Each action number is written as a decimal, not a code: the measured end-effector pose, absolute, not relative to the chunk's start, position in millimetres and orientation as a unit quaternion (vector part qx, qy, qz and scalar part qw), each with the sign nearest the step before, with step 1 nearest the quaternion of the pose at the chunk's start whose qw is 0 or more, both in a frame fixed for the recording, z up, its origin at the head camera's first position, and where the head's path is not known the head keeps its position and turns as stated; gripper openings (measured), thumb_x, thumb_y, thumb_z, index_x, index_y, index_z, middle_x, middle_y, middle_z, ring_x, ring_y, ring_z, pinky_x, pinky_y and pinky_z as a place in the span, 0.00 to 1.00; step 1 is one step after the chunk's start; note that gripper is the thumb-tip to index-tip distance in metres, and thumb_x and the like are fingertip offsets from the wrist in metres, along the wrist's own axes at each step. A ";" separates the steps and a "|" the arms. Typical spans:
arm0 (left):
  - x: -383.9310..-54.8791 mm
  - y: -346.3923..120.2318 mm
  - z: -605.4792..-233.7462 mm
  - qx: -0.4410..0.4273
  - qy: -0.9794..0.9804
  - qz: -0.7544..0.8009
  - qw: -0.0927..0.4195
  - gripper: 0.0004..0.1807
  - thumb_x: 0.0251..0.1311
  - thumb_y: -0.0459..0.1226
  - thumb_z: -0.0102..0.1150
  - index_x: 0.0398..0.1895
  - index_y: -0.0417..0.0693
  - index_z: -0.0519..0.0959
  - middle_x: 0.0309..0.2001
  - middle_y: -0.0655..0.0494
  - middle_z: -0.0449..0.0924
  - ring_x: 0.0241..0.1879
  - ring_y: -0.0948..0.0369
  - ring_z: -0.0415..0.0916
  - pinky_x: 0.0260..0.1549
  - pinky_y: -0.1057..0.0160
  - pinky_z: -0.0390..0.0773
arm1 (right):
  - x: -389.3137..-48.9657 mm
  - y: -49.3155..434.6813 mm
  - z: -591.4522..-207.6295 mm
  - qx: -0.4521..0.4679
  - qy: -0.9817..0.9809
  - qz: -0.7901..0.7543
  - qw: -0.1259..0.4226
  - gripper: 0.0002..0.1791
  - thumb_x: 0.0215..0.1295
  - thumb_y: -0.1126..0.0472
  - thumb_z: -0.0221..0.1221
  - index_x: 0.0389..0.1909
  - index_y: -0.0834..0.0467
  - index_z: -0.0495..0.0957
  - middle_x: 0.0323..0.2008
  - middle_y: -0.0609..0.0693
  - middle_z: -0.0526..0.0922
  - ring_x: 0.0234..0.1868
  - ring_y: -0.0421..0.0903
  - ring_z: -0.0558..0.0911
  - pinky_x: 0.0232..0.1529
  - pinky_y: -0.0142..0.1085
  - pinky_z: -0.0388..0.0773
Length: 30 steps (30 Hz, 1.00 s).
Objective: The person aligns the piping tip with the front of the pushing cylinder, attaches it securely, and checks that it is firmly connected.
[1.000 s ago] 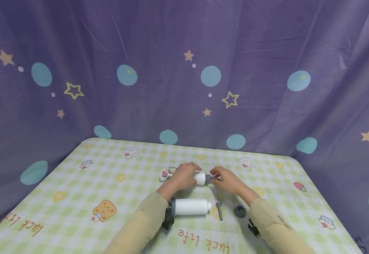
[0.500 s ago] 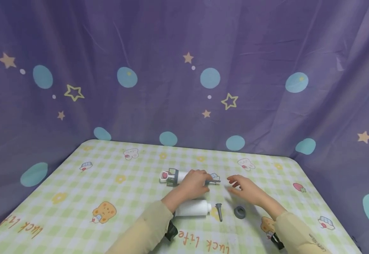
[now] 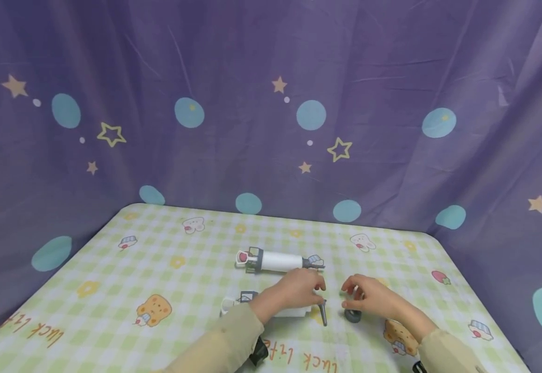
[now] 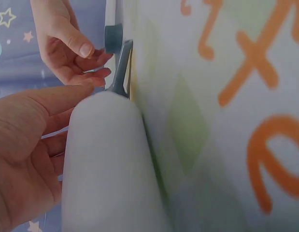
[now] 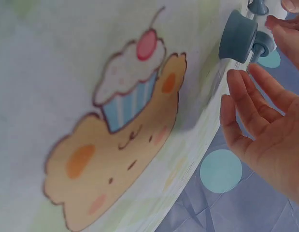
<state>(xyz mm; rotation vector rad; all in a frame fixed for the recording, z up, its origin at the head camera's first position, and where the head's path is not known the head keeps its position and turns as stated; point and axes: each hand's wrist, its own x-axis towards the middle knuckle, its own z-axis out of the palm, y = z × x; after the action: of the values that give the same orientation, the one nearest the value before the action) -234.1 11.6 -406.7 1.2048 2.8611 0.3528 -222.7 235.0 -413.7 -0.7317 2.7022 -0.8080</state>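
Observation:
My left hand (image 3: 294, 290) reaches over the nearer white cylinder (image 3: 294, 313), its fingertips right at the top of a small dark grey funnel-shaped nozzle (image 3: 323, 315). In the left wrist view the fingers lie along the side of the white cylinder (image 4: 110, 164), close to the grey nozzle (image 4: 121, 70). My right hand (image 3: 375, 298) hovers with loosely bent fingers over a dark grey ring (image 3: 353, 316). In the right wrist view the fingertips are apart from the grey ring (image 5: 237, 36). Behind both hands lies a white syringe-like tube (image 3: 280, 261) with a grey nozzle fitted.
A checked tablecloth (image 3: 196, 290) with printed cartoon figures covers the table. The nearer cylinder's white handle end (image 3: 227, 304) shows left of my left forearm. Beyond the table hangs a purple curtain (image 3: 252, 129) with stars and blue spots.
Both hands have let go of the far tube, which now lies on the cloth. My left hand has come nearer to the small nozzle, and my right hand has moved right and back toward the ring.

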 end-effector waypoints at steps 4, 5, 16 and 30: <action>-230.1 15.7 -408.6 0.393 0.913 0.104 0.019 0.12 0.50 0.46 0.63 0.37 0.54 0.82 0.31 0.64 0.81 0.29 0.71 0.73 0.29 0.74 0.71 | -218.0 233.9 -414.0 -0.264 0.914 -0.276 0.137 0.19 0.53 0.49 0.63 0.41 0.55 0.75 0.35 0.47 0.75 0.27 0.36 0.73 0.27 0.31 0.71; -228.8 16.4 -408.7 0.393 0.914 0.101 0.022 0.11 0.50 0.46 0.64 0.36 0.55 0.82 0.30 0.65 0.80 0.27 0.71 0.73 0.28 0.74 0.71 | -217.1 233.6 -414.2 -0.268 0.913 -0.275 0.138 0.19 0.52 0.49 0.64 0.41 0.55 0.75 0.35 0.47 0.75 0.27 0.36 0.72 0.27 0.30 0.70; -224.9 22.0 -416.2 0.385 0.919 0.085 0.013 0.08 0.49 0.47 0.63 0.30 0.57 0.81 0.23 0.69 0.76 0.23 0.71 0.67 0.26 0.74 0.67 | -210.0 234.5 -413.3 -0.277 0.911 -0.271 0.143 0.20 0.44 0.49 0.69 0.37 0.53 0.75 0.33 0.44 0.75 0.25 0.35 0.70 0.26 0.29 0.69; -224.4 24.2 -419.9 0.369 0.923 0.104 -0.023 0.05 0.50 0.45 0.64 0.24 0.56 0.81 0.21 0.68 0.76 0.21 0.71 0.68 0.24 0.74 0.67 | -211.0 231.1 -413.6 -0.282 0.908 -0.276 0.140 0.15 0.48 0.52 0.67 0.35 0.52 0.77 0.31 0.44 0.75 0.21 0.34 0.69 0.22 0.29 0.69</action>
<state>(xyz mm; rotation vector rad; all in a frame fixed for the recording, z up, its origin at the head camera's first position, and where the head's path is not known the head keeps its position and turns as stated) -224.4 24.2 -419.9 1.1773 2.9442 0.3307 -211.0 231.1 -413.6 -0.8141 2.6231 -0.7986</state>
